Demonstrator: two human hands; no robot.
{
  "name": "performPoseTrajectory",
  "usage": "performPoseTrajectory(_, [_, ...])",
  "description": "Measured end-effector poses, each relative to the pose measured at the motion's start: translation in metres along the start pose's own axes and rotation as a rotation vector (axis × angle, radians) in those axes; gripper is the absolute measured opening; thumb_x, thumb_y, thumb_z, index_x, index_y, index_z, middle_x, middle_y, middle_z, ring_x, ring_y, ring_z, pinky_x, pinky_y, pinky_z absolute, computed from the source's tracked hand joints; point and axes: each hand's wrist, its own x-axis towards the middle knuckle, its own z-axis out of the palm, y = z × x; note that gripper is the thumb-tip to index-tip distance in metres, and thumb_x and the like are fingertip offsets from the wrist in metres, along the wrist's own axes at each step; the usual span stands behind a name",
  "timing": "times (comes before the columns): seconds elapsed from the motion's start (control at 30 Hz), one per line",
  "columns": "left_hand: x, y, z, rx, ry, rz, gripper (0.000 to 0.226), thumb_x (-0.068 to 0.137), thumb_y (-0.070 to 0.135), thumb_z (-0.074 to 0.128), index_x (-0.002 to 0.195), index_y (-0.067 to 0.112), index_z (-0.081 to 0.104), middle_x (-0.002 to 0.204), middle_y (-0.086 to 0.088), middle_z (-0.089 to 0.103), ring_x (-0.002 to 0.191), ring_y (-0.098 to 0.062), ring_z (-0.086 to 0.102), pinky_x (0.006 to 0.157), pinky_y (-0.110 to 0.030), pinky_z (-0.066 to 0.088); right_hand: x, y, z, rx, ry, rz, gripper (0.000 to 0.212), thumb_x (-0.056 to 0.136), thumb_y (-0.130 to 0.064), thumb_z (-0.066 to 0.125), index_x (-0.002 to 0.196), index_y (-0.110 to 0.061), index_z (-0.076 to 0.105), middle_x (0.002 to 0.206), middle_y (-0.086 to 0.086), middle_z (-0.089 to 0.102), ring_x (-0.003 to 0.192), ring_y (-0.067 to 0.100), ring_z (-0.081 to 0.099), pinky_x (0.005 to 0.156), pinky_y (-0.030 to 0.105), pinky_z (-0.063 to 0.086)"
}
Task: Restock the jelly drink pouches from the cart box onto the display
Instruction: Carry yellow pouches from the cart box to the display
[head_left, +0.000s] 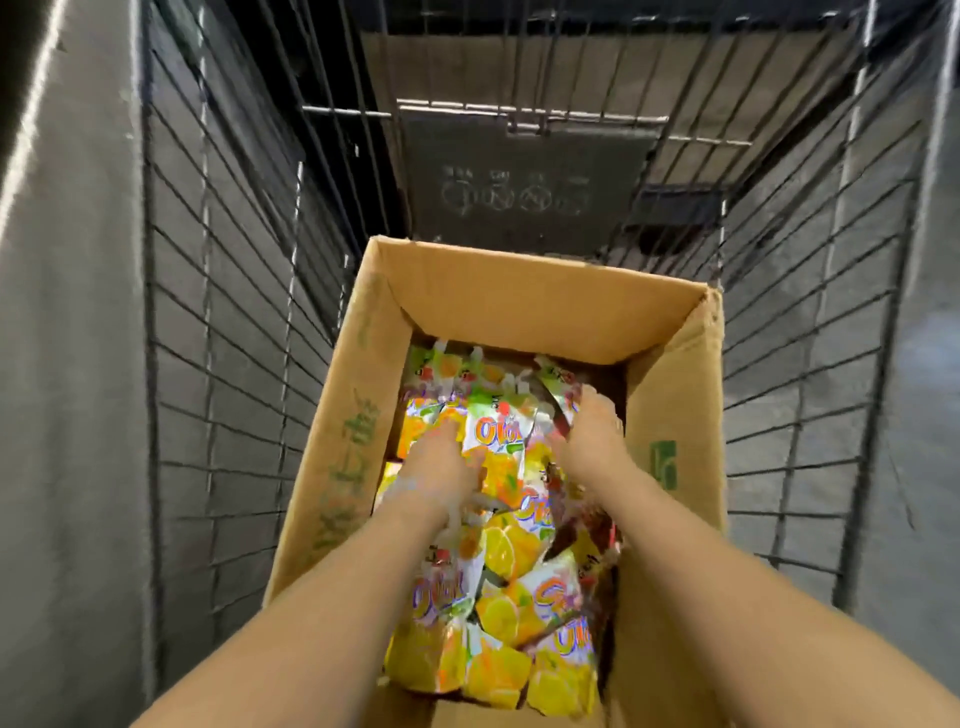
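An open cardboard box (519, 306) sits inside a wire cart and holds several yellow-and-orange jelly drink pouches (498, 613) lying in a loose pile. Both my arms reach down into the box. My left hand (441, 462) lies on the pouches at the left of the pile, fingers spread over one pouch. My right hand (592, 431) is at the right side, fingers curled down among the pouches near the box wall. Motion blur hides whether either hand has closed on a pouch. The display is out of view.
The wire cart (234, 312) has black grid walls on both sides, and a folded child-seat flap (524, 171) lies at its far end. Grey floor shows at the far left and right. The box fills the near half of the cart.
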Motion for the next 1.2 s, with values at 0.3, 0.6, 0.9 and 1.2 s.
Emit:
performPoseTrajectory(0.3, [0.023,0.014,0.019,-0.074,0.014,-0.227,0.082,0.072,0.035,0.079,0.133,0.009,0.032,0.134,-0.015,0.037,0.116,-0.031,0.052,0.087,-0.036,0.046,0.040,0.008,0.022,-0.348,-0.027,0.034,0.051,0.090,-0.013,0.053,0.135,-0.007,0.031,0.133,0.017,0.039,0.123,0.036,0.040,0.098,0.045,0.039])
performPoseTrajectory(0.6, [0.024,0.010,0.010,-0.078,-0.097,-0.241,0.037,0.076,0.018,0.075,0.104,0.005,0.055,0.101,-0.014,0.062,0.094,-0.030,0.061,0.071,-0.032,0.047,-0.021,-0.030,0.038,-0.108,-0.262,0.015,0.076,0.090,-0.046,0.051,0.148,-0.013,0.015,0.151,0.013,0.019,0.138,0.035,0.021,0.109,0.044,0.029])
performPoseTrajectory(0.9, [0.016,-0.007,0.017,-0.256,-0.174,-0.265,0.041,0.082,0.008,0.062,0.060,0.017,0.029,0.063,0.004,0.032,0.066,-0.021,0.038,0.058,-0.028,0.030,-0.023,0.010,0.043,0.395,-0.193,0.206,0.038,0.073,-0.032,0.077,0.101,-0.017,0.058,0.107,0.006,0.063,0.106,0.022,0.057,0.093,0.034,0.046])
performPoseTrajectory(1.2, [-0.022,-0.022,0.003,-0.624,-0.170,-0.251,0.035,0.085,-0.001,0.061,0.116,0.007,0.048,0.112,-0.011,0.057,0.079,-0.022,0.054,0.070,-0.033,0.048,-0.053,0.011,0.021,0.714,-0.376,0.249,0.028,0.075,-0.001,0.075,0.101,-0.005,0.065,0.097,0.009,0.068,0.083,0.023,0.063,0.072,0.031,0.055])
